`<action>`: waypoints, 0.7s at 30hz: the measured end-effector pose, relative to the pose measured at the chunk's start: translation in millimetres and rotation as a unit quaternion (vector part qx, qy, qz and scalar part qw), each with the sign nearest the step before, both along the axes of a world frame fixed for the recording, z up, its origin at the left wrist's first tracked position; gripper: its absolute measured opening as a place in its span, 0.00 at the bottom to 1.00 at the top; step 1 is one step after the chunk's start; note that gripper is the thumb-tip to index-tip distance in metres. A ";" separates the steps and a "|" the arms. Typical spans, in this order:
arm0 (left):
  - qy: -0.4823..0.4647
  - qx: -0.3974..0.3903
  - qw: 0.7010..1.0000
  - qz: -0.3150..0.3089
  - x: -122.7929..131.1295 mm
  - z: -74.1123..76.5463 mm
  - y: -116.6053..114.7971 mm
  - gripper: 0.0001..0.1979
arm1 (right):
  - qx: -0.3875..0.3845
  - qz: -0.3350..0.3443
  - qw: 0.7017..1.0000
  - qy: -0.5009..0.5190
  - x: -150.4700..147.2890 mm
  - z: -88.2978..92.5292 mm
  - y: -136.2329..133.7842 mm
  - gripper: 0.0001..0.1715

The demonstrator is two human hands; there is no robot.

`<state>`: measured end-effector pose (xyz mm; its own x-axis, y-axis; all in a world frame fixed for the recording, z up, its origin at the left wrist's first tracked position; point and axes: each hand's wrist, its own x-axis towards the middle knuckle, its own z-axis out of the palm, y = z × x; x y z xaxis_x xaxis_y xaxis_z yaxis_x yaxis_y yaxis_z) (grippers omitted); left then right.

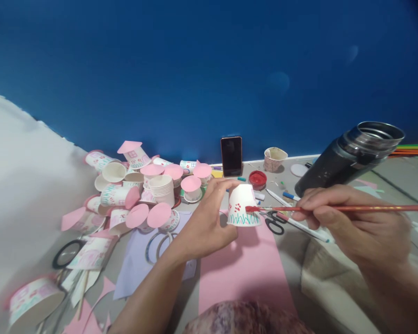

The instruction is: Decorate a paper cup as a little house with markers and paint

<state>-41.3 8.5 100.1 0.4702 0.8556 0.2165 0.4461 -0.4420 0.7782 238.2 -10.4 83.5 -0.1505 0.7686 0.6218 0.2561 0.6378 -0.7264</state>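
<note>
My left hand (pixel 214 222) grips a white paper cup (pixel 239 199) upside down, thumb near the rim and fingers over its base. Green grass strokes and red dotted flowers are painted on the cup's side. Between the fingers of my right hand (pixel 355 227) is a thin red paintbrush (pixel 337 208). Its red tip is at the cup's right side, by the grass; whether it touches I cannot tell. Beneath the cup lies a pink paper sheet (pixel 245 273). A small pot of red paint (pixel 257 179) stands just behind.
Decorated cups with pink paper roofs (pixel 135 153) crowd the left. A phone (pixel 231 156) leans on the blue wall. A dark flask (pixel 348 157) rises behind my right hand. Scissors (pixel 275 223), markers (pixel 308 229), tape rolls (pixel 156 246) and a stained cup (pixel 275 160) lie around.
</note>
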 end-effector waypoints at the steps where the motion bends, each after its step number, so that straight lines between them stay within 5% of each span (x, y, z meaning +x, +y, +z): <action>1: -0.002 0.002 1.000 -0.001 0.4 0.1 -0.4 0.37 | 0.001 -0.002 1.000 -0.007 -0.3 0.6 0.3 0.10; 21: 0.000 -0.005 1.000 0.004 0.5 2.4 0.4 0.37 | 0.021 -0.011 0.999 -0.032 3.5 7.1 1.2 0.09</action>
<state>-40.7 8.8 102.5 0.4642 0.8609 0.2085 0.4496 -0.4318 0.7819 241.6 -9.1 90.6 -0.1742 0.7452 0.6437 0.3150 0.6615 -0.6805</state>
